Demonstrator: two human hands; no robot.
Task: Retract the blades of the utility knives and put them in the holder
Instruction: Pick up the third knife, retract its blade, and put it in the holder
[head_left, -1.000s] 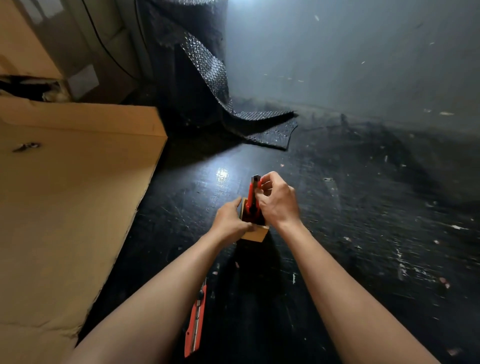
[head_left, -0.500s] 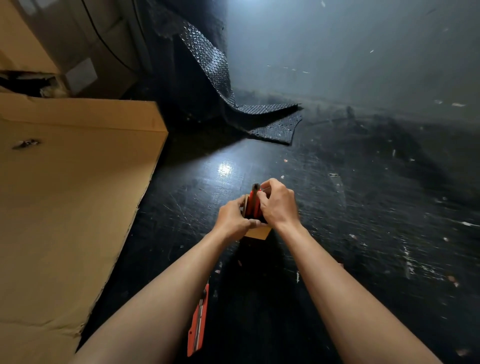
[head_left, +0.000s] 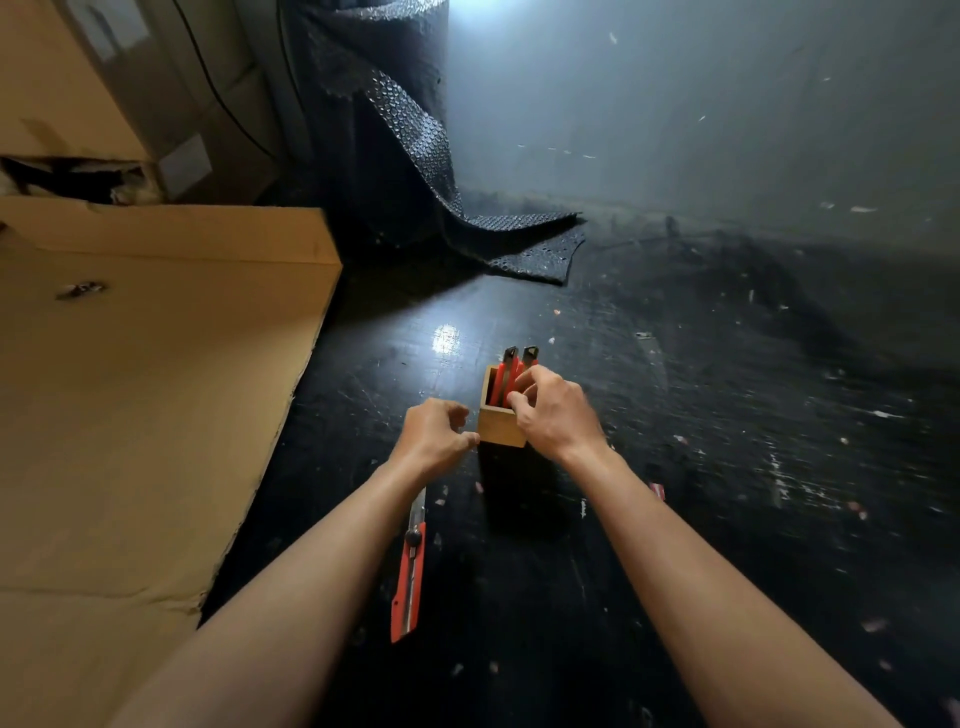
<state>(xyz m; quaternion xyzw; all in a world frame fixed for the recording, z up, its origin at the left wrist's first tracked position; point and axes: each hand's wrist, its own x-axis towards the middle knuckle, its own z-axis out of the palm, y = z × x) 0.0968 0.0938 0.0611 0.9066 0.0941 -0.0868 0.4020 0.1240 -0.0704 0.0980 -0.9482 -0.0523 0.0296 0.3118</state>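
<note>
A small wooden holder stands on the black surface in the middle of the view. Two red utility knives stand upright in it, black ends up. My right hand is at the holder's right side, its fingertips pinched on the nearer knife just above the rim. My left hand sits to the left of the holder, fingers curled around nothing, the thumb tip touching the holder's lower left corner. A third red utility knife lies flat under my left wrist, its metal blade out and pointing away from me.
A large flat sheet of cardboard covers the left side. A roll of dark bubble wrap stands at the back, its loose end trailing over the surface. Small scraps litter the black surface on the right.
The knife in my right hand has gone down into the holder beside the other one. My left hand has let go of the holder and drawn back to the left.
</note>
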